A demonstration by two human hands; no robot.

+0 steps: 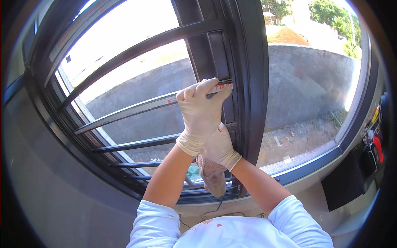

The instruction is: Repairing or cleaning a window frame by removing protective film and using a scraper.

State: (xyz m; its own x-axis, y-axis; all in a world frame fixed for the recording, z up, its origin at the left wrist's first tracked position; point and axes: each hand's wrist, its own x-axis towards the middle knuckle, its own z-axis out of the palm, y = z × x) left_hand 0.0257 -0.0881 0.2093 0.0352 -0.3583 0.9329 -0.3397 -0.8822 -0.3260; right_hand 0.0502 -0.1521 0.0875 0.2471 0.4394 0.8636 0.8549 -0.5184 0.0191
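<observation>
Both my hands wear thin cream gloves and meet at the dark window frame [248,82]. My left hand [200,113] is closed at the right end of a horizontal window bar [132,112], its thumb and fingers on either side. A pale film strip with red print covers that bar. My right hand [223,146] is just below and partly behind the left, its fingers mostly hidden. From it hangs a dirty, greyish-beige cloth [215,182], apparently held in that hand.
More dark bars [140,143] cross the left opening above and below. At right is a glass pane [306,95], with a grey wall [281,78] outside. A black item [343,182] and a red-and-black tool [377,149] are at the far right. A thin cable [213,211] runs below.
</observation>
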